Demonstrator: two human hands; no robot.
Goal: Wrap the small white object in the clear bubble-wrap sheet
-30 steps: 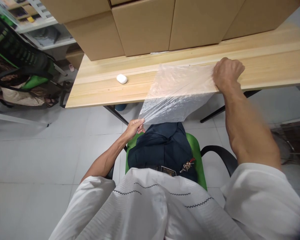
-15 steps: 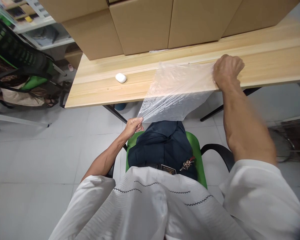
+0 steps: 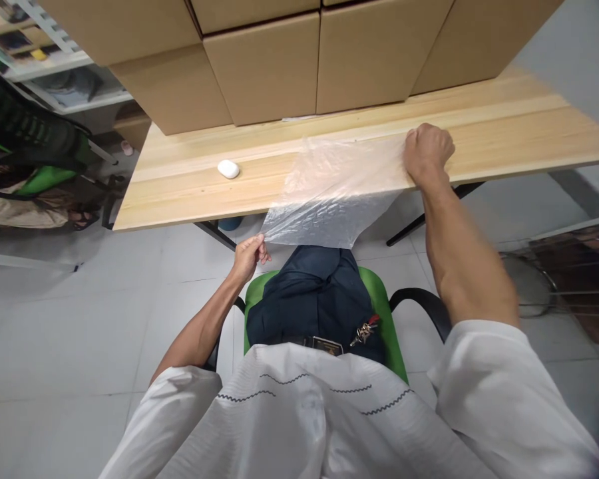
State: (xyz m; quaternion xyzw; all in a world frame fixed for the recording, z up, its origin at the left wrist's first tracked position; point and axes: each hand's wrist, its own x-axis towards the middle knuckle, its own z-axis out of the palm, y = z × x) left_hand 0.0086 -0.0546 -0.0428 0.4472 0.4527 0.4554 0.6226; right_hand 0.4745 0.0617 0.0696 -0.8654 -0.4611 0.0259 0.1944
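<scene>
A clear plastic bag or sheet is stretched slantwise between my two hands, partly over the tabletop and partly hanging past its front edge above my lap. My left hand pinches its lower left corner, in front of the table edge. My right hand is closed in a fist around its right side, above the wooden tabletop. Creases run from the left pinch across the film. To the left of the film, a small white rounded case lies on the table, apart from both hands.
Stacked cardboard boxes stand along the back of the wooden table. I sit on a green chair with black armrests. At the far left are another chair with a seated person, and white shelves.
My view has shifted, so the table and boxes sit slightly lower and farther left in the picture. Both hands keep their hold on the plastic, which stays stretched.
</scene>
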